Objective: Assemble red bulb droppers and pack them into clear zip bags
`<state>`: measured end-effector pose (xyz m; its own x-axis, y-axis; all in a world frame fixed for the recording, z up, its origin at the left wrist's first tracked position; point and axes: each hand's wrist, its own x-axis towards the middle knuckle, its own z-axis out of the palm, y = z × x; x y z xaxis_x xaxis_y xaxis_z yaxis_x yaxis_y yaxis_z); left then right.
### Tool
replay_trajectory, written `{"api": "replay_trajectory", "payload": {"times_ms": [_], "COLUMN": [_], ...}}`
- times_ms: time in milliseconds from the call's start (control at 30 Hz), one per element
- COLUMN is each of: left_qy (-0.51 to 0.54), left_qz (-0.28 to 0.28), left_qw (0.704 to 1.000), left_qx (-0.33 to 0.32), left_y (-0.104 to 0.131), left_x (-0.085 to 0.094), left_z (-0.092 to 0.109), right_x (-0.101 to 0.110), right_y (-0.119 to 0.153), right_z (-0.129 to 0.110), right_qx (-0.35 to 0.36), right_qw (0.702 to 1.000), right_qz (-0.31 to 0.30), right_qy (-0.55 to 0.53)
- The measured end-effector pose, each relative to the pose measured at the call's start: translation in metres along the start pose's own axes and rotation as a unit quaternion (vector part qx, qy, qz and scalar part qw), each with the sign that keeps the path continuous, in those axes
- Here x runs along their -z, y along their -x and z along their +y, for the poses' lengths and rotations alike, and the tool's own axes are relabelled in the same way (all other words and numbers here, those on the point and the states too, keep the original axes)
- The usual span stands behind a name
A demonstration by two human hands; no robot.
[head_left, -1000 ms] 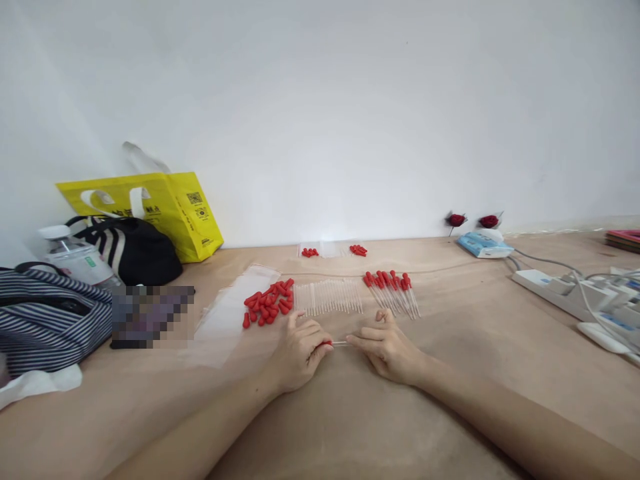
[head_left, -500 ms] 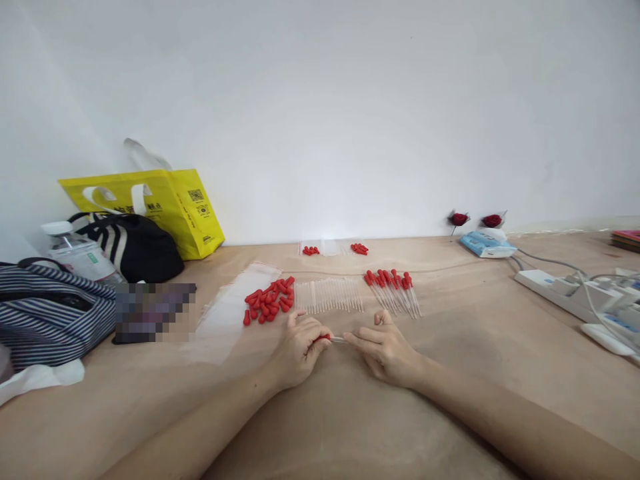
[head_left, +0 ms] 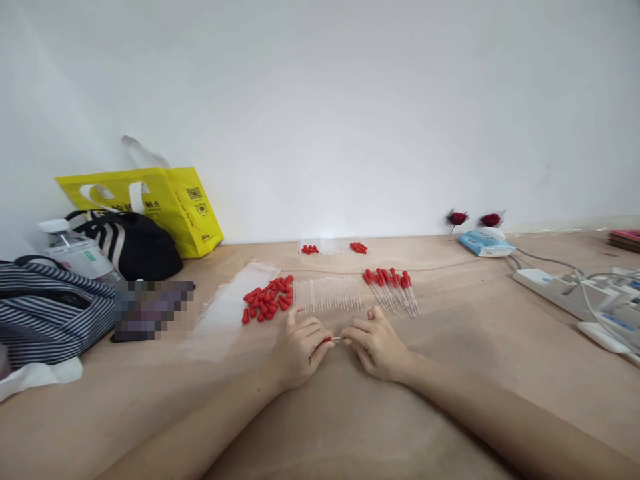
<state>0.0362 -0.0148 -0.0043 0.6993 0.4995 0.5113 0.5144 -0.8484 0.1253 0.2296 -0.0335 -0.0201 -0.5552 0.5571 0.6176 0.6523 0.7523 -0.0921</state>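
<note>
While both hands are positioned on the near side of the row of clear tubes [head_left: 327, 295], the left hand [head_left: 303, 350] grasps a red bulb [head_left: 328, 339] between thumb and fingers, which cover most of it. The right hand [head_left: 375, 343] grasps a single clear tube [head_left: 337, 339] by the end opposite the bulb, also between thumb and fingers. A short section of this tube is exposed, roughly horizontal, in the gap between the hands; its insertion depth in the bulb cannot be determined.

Layout, referenced to the row: the pile of loose red bulbs [head_left: 268, 298] is located immediately to the left. The group of bulb-fitted tubes [head_left: 391, 287] is located just to the right, red ends directed away from the wearer. A translucent plastic sheet [head_left: 225, 317] lies flat farther left. A clear packet [head_left: 327, 247], red at both ends, lies behind the row. The yellow bag [head_left: 195, 213] stands behind and to the left; the tissue pack [head_left: 486, 244] lies behind and to the right; the power strip [head_left: 550, 293] lies well to the right.
</note>
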Motion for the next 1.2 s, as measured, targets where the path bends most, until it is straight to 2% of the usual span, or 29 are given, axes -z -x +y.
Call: {"api": "replay_trajectory", "payload": {"times_ms": [100,267,533,767,1200], "left_qy": [0.002,-0.002,0.0,-0.037,-0.016], "left_qz": [0.02,0.041,0.034,0.03,0.021], "left_qw": [1.0,0.998,0.999,0.999,0.999], "left_qx": [0.011,0.044,0.027,0.016,0.047], "left_y": [-0.001,0.0,-0.002,0.001,-0.004], "left_x": [0.0,0.005,0.003,0.0,-0.003], "left_z": [-0.004,-0.01,-0.004,-0.006,-0.003], "right_x": [0.0,0.006,0.004,0.002,0.0], "right_y": [0.0,0.003,0.005,0.005,0.002], "right_z": [0.003,0.01,0.009,0.008,0.008], "right_qx": [-0.033,-0.061,-0.046,-0.049,-0.073], "right_qw": [0.999,0.998,0.999,0.999,0.997], "right_qz": [-0.012,0.005,0.01,0.001,-0.026], "right_qy": [-0.013,-0.007,-0.018,-0.014,-0.015]}}
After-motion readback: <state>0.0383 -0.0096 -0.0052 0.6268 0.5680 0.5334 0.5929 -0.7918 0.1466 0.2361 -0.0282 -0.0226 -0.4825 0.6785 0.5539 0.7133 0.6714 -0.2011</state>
